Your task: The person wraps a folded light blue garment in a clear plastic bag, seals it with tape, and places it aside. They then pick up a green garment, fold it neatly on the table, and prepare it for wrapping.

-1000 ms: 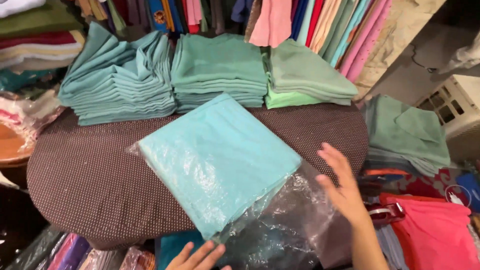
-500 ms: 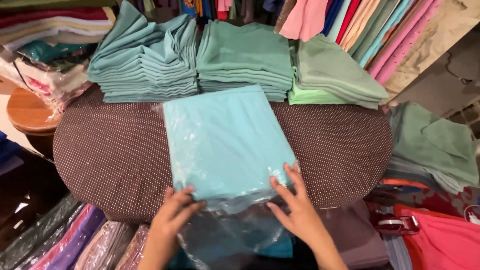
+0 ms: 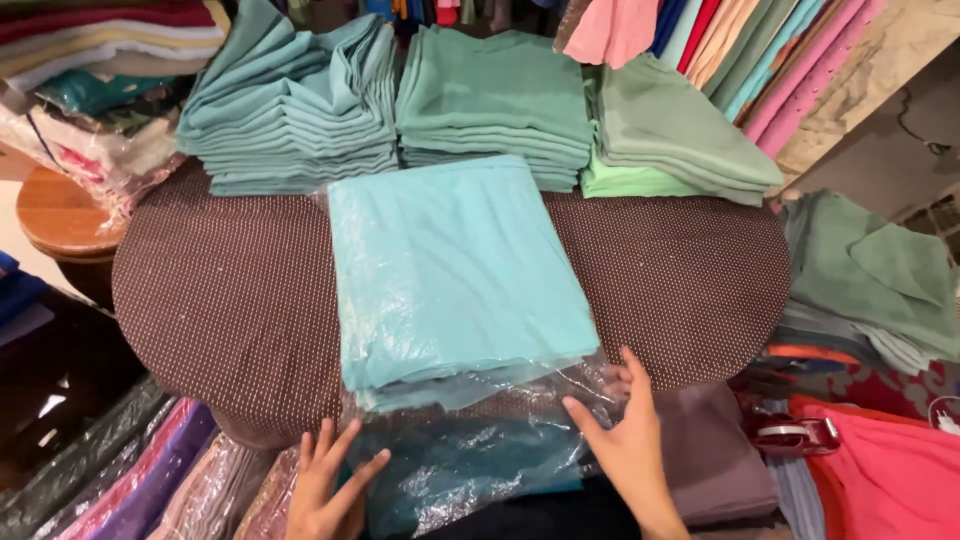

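Hands (image 3: 480,470) slid back; bagged cloth (image 3: 455,270) lies beyond fingertips.

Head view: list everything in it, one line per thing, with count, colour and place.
folded cloth in bag: one, light turquoise, middle of the table, near end spilling into the bag's open mouth
plastic bag: one, clear, around the cloth, loose end hanging over the near edge
table cover: one, brown with white dots, under the cloth
blue-green stack: one pile, far left of the table
green stack: one pile, far middle
pale green stack: one pile, far right
hanging cloths: several, pink, red, blue, top right
wrapped fabrics: several, purple and pink, bottom left
red cloth: one, bottom right
left hand: open, at the bag's loose end
right hand: open, flat on the bag's loose end
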